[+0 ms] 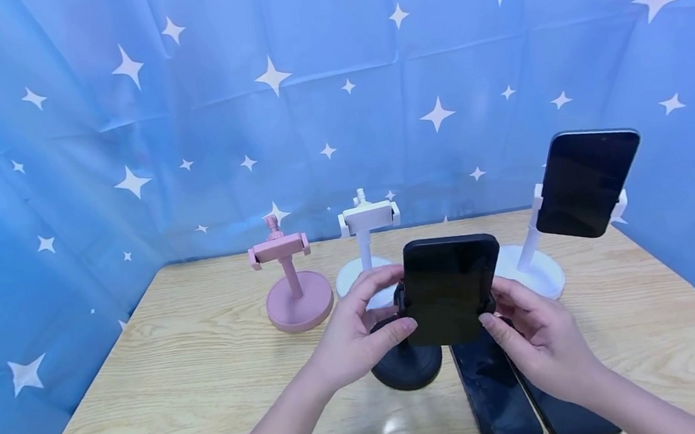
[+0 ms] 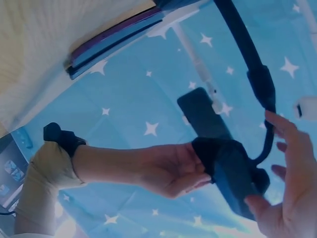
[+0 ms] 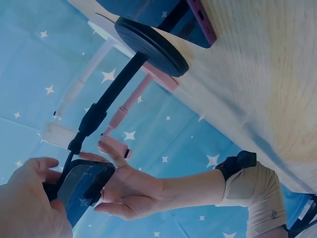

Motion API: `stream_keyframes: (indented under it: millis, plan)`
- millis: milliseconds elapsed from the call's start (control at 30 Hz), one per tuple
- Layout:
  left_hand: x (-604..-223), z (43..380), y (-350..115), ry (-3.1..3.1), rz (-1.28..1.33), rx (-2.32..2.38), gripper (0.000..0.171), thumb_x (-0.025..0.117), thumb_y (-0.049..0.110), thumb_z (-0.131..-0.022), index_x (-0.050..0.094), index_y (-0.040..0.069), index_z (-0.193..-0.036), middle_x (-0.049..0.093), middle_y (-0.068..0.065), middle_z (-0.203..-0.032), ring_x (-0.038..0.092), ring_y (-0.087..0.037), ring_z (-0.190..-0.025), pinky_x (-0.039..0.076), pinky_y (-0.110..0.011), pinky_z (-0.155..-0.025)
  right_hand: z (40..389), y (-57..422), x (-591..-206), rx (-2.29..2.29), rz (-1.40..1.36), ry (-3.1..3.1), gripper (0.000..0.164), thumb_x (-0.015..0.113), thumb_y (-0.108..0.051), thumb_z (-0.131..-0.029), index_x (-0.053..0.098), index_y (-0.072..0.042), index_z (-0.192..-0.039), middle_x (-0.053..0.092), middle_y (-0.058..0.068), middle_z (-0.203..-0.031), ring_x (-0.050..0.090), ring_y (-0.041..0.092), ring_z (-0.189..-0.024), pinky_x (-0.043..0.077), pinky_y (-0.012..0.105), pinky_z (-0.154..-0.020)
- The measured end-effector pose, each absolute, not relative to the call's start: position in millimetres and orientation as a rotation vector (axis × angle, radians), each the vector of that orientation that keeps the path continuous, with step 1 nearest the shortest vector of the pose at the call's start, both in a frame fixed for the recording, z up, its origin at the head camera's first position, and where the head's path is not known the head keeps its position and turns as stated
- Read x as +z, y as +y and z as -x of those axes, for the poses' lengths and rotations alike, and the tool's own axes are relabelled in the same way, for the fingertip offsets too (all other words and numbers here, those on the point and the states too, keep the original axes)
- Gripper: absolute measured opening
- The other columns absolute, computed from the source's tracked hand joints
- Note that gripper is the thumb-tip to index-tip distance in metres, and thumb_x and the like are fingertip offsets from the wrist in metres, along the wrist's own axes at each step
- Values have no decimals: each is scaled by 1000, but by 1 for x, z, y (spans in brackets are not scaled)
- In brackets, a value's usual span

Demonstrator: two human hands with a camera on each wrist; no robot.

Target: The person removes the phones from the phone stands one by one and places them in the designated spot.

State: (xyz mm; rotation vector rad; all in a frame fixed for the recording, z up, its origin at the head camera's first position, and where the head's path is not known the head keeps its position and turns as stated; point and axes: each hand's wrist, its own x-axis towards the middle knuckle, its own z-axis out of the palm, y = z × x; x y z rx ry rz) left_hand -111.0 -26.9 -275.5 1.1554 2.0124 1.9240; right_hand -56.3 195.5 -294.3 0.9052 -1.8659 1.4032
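Note:
A dark smartphone (image 1: pixel 452 290) sits upright in the clamp of a black phone stand (image 1: pixel 409 369), screen toward me. My left hand (image 1: pixel 357 330) grips the clamp's left side, thumb at the phone's lower left corner, fingers reaching behind. On the opposite side my right hand (image 1: pixel 534 338) pinches the clamp's edge, thumb in front near the lower right corner. In the right wrist view, the black clamp grips the phone (image 3: pixel 84 191) between the two hands. The left wrist view shows the stand's dark pole (image 2: pixel 242 39) running to the clamp.
Behind stand a pink phone stand (image 1: pixel 299 304) and a white phone stand (image 1: pixel 369 218), both with unoccupied clamps. Another white stand (image 1: pixel 532 270) at right bears a phone (image 1: pixel 589 182). Two phones lie flat by my right forearm, one (image 1: pixel 496 390) beside the other (image 1: pixel 572 414). A starry blue curtain (image 1: pixel 338 107) hangs behind.

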Motion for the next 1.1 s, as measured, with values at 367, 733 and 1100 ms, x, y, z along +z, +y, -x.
stream_keyframes:
  millis: [367, 733, 1100]
  plan:
    - [-264, 140, -18, 2148, -1449, 1650, 63, 73, 7, -73, 48, 7, -130, 28, 0, -146, 26, -12, -133, 29, -47, -105, 50, 184, -253, 1118, -698, -2026, 68, 67, 8, -70, 37, 11, -131, 48, 6, -129, 50, 15, -114, 42, 13, -89]
    - [-270, 170, -6, 1867, -1844, 1525, 48, 70, 10, -76, 51, -5, -117, 52, -18, -118, 45, -16, -113, 40, -30, -96, 111, 182, -301, 599, -618, -1888, 120, 90, -49, -33, 42, -4, -133, 22, 21, -146, 17, 43, -133, 15, 59, -105]
    - [-270, 167, -5, 2000, -1743, 1432, 39, 69, 0, -72, 55, -3, -108, 60, -14, -101, 53, -6, -89, 47, -22, -82, 69, 111, -226, 436, -481, -1914, 55, 49, -48, -87, 50, 5, -100, 45, 32, -104, 40, 44, -104, 24, 60, -92]
